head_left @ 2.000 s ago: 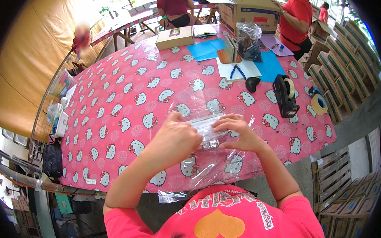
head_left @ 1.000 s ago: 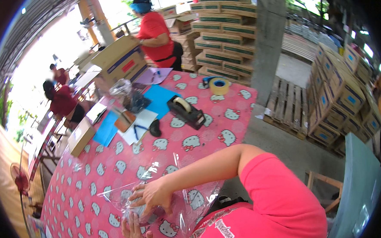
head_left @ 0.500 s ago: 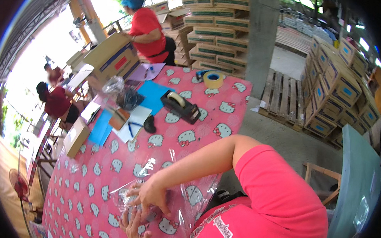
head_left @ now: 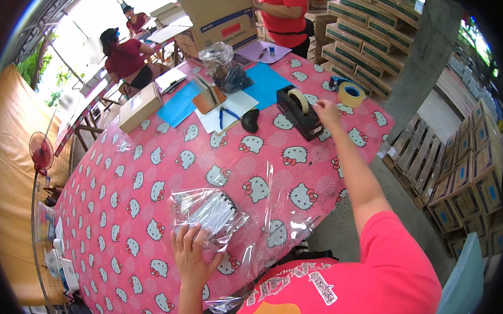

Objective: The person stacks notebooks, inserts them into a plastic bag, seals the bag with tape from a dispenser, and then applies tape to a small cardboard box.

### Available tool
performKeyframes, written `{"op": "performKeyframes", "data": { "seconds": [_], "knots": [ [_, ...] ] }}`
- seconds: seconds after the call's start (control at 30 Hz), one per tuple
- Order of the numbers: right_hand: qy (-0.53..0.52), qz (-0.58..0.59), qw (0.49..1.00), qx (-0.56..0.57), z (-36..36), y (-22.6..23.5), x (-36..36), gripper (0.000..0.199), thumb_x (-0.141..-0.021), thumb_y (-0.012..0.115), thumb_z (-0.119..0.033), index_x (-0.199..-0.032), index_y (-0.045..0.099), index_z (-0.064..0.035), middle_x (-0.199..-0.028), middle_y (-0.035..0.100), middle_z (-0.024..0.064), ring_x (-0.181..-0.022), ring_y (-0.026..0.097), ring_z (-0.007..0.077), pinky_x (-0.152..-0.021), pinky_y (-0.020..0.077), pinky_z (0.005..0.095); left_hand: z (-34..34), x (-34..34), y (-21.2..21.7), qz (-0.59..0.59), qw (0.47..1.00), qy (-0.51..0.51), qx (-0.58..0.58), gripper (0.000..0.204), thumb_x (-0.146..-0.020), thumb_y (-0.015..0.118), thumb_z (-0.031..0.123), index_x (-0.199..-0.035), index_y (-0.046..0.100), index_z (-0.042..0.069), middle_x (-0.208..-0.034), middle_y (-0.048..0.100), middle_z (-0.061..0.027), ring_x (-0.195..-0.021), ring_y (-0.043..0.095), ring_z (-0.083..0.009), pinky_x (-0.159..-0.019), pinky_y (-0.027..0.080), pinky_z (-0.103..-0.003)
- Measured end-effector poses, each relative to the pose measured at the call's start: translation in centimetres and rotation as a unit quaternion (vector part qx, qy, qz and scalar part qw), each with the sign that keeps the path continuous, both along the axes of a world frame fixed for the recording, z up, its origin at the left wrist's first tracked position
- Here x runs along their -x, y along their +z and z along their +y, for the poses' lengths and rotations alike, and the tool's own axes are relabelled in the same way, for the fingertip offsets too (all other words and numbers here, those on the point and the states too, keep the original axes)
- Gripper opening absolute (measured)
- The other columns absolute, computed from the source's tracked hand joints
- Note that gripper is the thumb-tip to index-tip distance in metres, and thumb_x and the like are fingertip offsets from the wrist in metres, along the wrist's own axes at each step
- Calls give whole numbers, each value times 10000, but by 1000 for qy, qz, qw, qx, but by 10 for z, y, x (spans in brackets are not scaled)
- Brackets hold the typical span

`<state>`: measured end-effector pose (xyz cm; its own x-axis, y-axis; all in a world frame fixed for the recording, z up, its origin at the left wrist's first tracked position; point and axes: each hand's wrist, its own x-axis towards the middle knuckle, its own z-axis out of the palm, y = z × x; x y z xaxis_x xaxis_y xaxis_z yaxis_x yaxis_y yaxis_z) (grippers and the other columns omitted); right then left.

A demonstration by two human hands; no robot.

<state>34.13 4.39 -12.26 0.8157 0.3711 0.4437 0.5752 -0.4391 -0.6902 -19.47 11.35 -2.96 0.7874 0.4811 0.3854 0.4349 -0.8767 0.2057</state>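
A small bundle with a black spiral-like edge [head_left: 214, 209] lies in crinkled clear plastic on the near part of the table. My left hand [head_left: 192, 253] rests flat on the plastic's near side, fingers stretched out. At the end of my reaching arm, my right hand [head_left: 327, 114] is beside the black tape dispenser [head_left: 299, 115], its fingers drawn together by the tape roll. Whatever is between those fingertips is too small to make out. Loose clear film [head_left: 264, 237] spreads from the bundle toward the table edge.
Blue pliers [head_left: 221, 118], a black rounded object [head_left: 250, 121] and a wide tape roll [head_left: 351, 95] lie on the pink patterned table [head_left: 200, 160]. A cardboard box [head_left: 222, 19] stands at the far end, with a person in red holding it. Other people sit farther left.
My right hand has left the plastic-wrapped bundle and reached out to the tape dispenser. My left hand stays at the bundle, now flat on it. The view has turned.
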Motion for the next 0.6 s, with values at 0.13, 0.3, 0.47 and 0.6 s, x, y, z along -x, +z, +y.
{"op": "performKeyframes", "data": {
  "seconds": [0.13,0.3,0.47,0.6],
  "knots": [
    [49,147,970,189,11,-42,-55,277,-795,653,-290,-862,685,-24,-746,662,89,-649,614,183,-608,464,312,4,5,8,26,1000,-15,9,675,-591,747,291,-1220,527,181,-1236,474,-63,-1212,377,-326,-1026,275,-499],
    [223,165,958,-80,0,-33,-20,230,-823,624,-242,-805,659,-16,-686,599,21,-642,544,102,-576,423,292,8,14,8,48,998,-6,38,728,-565,770,307,-1243,531,188,-1340,433,-65,-1263,346,-327,-1034,277,-490],
    [136,483,857,-120,-75,-71,5,167,-862,583,-137,-726,499,-91,-616,484,-20,-432,357,30,-371,246,184,15,12,15,67,995,-34,66,728,-622,744,386,-1290,480,269,-1410,371,-34,-1280,325,-328,-1034,272,-488],
    [312,658,684,-35,2,-31,109,118,-858,602,-168,-827,516,-94,-603,414,-53,-429,286,11,-366,217,178,12,18,19,89,994,-24,63,775,-611,751,394,-1315,454,267,-1427,347,-36,-1306,291,-325,-1052,248,-487]
  ]
}}
